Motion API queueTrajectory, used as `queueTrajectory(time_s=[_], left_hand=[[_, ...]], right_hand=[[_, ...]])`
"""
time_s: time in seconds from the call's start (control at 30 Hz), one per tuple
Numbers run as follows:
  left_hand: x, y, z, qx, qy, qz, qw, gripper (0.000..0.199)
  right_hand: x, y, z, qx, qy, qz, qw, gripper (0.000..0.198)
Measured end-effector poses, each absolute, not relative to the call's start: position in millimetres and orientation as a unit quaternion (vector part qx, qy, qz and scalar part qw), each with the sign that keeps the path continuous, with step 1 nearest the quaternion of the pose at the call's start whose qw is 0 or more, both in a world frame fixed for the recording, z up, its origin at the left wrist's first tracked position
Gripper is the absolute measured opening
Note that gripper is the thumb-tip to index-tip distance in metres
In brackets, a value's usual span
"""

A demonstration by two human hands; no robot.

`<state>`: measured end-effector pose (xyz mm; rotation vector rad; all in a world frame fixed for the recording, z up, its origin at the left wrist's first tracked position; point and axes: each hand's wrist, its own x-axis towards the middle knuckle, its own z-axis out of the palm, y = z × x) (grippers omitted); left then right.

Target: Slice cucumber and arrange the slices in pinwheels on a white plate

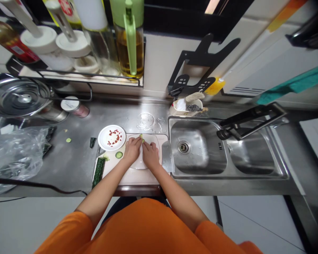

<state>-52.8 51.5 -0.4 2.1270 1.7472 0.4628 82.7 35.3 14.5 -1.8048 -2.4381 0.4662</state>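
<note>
My left hand (pixel 132 149) and my right hand (pixel 150 153) meet over a pale round plate (pixel 140 165) on the cutting board (pixel 122 178). Both have their fingers drawn together at the tips, around small pieces of cucumber (pixel 141 136). The exact grip is too small to make out. Left of my left hand lies a cucumber slice (pixel 119 155), and a dark green length of cucumber (pixel 98 172) rests along the board's left edge. A white plate (pixel 102 138) with a ring of small red pieces overlaps the board's back left corner. Beside the board's right edge is a broad flat blade (pixel 168 157).
To the right is a double steel sink (pixel 198 155) with a black faucet (pixel 249 121). On the left lie a clear plastic bag (pixel 21 151) and a lidded pot (pixel 18 97). A rack (pixel 79 78) with oil and seasoning containers hangs at the back.
</note>
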Motion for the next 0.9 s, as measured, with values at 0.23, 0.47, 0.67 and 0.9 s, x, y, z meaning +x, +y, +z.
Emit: queueTrajectory(time_s=[0.23, 0.47, 0.67, 0.9], left_hand=[[-50.5, 51.4, 5.6, 0.749, 0.616, 0.167, 0.179, 0.044], [-88.7, 42.7, 33.0, 0.669, 0.685, 0.245, 0.151, 0.036], [-129.8, -6.9, 47.0, 0.555, 0.792, 0.194, 0.165, 0.029], [-123.2, -34.3, 33.2, 0.526, 0.812, 0.181, 0.176, 0.033]], right_hand=[[82.2, 35.5, 17.6, -0.59, -0.792, 0.15, 0.037, 0.044], [93.2, 31.1, 26.7, -0.606, -0.778, 0.156, 0.059, 0.039], [107.1, 12.9, 29.1, -0.617, -0.769, 0.164, 0.042, 0.036], [110.2, -2.0, 28.4, -0.611, -0.771, 0.172, 0.055, 0.033]])
